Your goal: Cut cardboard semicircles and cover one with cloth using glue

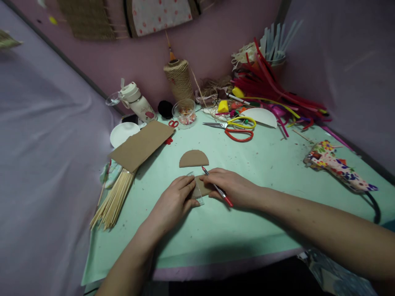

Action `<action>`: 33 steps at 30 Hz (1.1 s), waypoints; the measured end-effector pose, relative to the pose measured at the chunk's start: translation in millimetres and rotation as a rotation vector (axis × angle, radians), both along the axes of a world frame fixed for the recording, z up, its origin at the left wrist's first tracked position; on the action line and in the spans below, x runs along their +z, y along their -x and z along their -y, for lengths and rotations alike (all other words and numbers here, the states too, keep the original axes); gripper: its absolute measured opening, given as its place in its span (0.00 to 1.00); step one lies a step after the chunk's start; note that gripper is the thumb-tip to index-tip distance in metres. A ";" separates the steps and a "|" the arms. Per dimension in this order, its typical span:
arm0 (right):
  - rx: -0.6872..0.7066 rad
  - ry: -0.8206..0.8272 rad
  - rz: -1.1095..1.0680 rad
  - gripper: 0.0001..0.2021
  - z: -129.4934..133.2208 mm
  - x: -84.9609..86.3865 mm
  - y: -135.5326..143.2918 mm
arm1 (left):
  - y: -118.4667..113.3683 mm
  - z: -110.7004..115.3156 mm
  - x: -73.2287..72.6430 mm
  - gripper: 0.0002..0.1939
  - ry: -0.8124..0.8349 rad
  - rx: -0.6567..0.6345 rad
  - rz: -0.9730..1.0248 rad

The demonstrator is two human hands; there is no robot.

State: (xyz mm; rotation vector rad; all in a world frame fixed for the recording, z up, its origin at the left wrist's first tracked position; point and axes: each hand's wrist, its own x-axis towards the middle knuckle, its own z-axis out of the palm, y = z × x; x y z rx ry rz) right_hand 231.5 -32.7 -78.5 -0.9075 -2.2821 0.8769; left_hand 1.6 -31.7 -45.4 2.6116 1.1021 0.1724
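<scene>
Head view: holding a clear ruler (200, 192) down on a small cardboard piece (203, 187) with fingers and thumb of the left hand (175, 195), pinching a pen (220, 192) in the right hand (233, 186) while touching that same piece, on the green tablecloth (265, 162), just nearer than a cardboard half-circle (194, 158)

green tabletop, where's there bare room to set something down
Mostly bare, bar small specks: between scissors, right hand and flower-patterned tool; also the near strip between left forearm and right forearm. Crowded: the back, from white bottle to red strips; the left, with cardboard sheet and thin sticks.
</scene>
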 end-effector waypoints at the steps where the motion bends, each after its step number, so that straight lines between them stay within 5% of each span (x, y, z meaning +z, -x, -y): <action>1: 0.001 -0.001 0.001 0.13 0.0 0.1 0.0 | 0.2 -0.2 -0.3 0.23 0.001 -0.004 -0.002; 33: -0.025 0.030 -0.032 0.08 0.3 -3.5 0.2 | 2.7 -1.3 -4.6 0.21 -0.002 -0.045 0.053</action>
